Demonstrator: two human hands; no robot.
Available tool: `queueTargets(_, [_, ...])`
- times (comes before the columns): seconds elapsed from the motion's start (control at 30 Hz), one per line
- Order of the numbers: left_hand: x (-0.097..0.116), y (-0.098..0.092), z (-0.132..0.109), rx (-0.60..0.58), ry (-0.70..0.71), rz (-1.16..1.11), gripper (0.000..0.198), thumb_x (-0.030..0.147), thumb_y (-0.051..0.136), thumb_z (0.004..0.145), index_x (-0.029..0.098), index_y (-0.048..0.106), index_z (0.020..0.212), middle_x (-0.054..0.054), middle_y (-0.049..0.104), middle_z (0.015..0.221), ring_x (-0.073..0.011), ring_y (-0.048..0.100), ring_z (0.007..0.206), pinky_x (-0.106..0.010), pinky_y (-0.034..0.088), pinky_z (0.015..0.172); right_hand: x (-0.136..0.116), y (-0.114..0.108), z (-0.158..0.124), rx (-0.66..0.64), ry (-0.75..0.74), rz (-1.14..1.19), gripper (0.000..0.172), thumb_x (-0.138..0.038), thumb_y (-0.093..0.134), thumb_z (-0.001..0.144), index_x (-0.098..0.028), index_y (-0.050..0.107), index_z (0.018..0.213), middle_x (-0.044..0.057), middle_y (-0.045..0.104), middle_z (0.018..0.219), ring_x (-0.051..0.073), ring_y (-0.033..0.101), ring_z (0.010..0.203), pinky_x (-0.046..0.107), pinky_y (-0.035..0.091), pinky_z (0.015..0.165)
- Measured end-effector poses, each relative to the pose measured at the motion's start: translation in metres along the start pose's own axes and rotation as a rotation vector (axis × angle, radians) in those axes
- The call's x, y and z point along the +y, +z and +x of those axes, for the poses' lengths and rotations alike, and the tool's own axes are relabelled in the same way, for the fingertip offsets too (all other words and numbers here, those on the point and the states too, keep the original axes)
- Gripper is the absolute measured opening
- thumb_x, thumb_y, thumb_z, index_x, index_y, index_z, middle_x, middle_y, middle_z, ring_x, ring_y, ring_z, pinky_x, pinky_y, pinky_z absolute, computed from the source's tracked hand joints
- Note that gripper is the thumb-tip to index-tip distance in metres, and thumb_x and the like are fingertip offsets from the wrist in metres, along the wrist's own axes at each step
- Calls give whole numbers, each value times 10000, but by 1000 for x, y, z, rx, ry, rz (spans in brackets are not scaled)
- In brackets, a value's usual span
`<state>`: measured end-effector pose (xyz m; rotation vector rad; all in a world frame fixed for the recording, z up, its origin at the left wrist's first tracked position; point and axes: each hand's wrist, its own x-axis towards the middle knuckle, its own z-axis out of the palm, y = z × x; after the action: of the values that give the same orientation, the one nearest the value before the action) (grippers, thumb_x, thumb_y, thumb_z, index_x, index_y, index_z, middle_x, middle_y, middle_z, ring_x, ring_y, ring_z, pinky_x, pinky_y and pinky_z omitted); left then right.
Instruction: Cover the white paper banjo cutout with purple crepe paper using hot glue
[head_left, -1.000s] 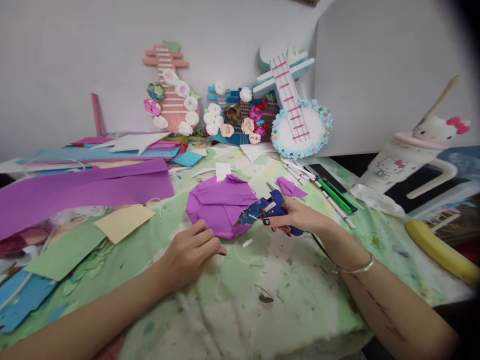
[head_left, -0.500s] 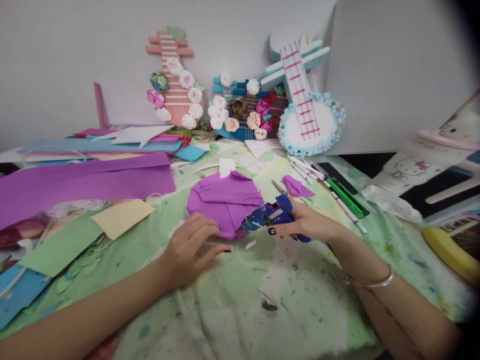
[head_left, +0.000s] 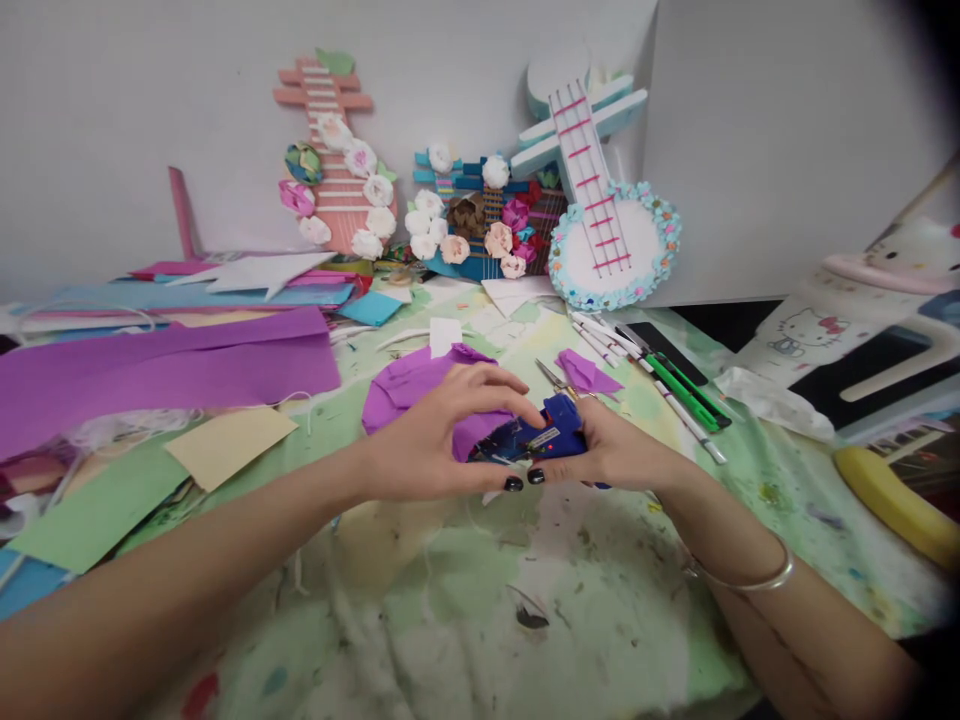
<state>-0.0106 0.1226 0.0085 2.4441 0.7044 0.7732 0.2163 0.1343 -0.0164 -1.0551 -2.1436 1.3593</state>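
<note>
My right hand (head_left: 611, 450) is wrapped round a blue hot glue gun (head_left: 551, 432), its nozzle pointing left. Curved in a wide C around the front of the gun, my left hand (head_left: 450, 430) has thumb and fingers apart; whether a fingertip touches the gun I cannot tell. Behind that hand lies a round piece covered in purple paper (head_left: 397, 385), partly hidden, with a white tab (head_left: 445, 336) at its far edge. The nozzle is over its right edge. Small scissors (head_left: 553, 376) and a folded purple scrap (head_left: 586, 372) lie just beyond the gun.
Left are a long purple sheet (head_left: 172, 365), green card (head_left: 112, 510) and cream card (head_left: 232, 445). Decorated model instruments, one pink (head_left: 341, 215) and one white and blue (head_left: 600, 200), lean on the wall. A green cutter (head_left: 682, 390), striped sticks and a cup (head_left: 806, 320) are right.
My left hand has left the near edge of the purple round piece and moved up and right to the front of the glue gun. My right hand still holds the gun.
</note>
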Motion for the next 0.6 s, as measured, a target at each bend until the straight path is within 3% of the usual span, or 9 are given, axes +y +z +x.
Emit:
queueTargets(0.17, [-4,-1,12,-20,36,-46,235,381,548,880,205,626,1016,-86,545,1153,-239,475,1146,-426,389,989,-1,1,-3,-17,9,-7,266,-386,690,741,-165,591,850,-76,466,482,55,424,342,166,330,331])
queueTargets(0.3, [-7,-3,14,-37,28,-16,397,449,328,957,203,635,1006,-87,531,1121,-230,466,1135,-424,370,991,-1,2,-2,-3,11,-50,240,-371,668,763,-169,580,860,-75,473,469,61,441,329,166,332,322])
queueTargets(0.6, [-7,10,9,93,40,87,538,531,209,946,199,631,940,-84,506,1072,-221,438,1081,-442,321,1000,-3,3,-3,9,29,-62,74,-229,641,745,-182,584,749,-61,473,489,70,442,361,195,357,353])
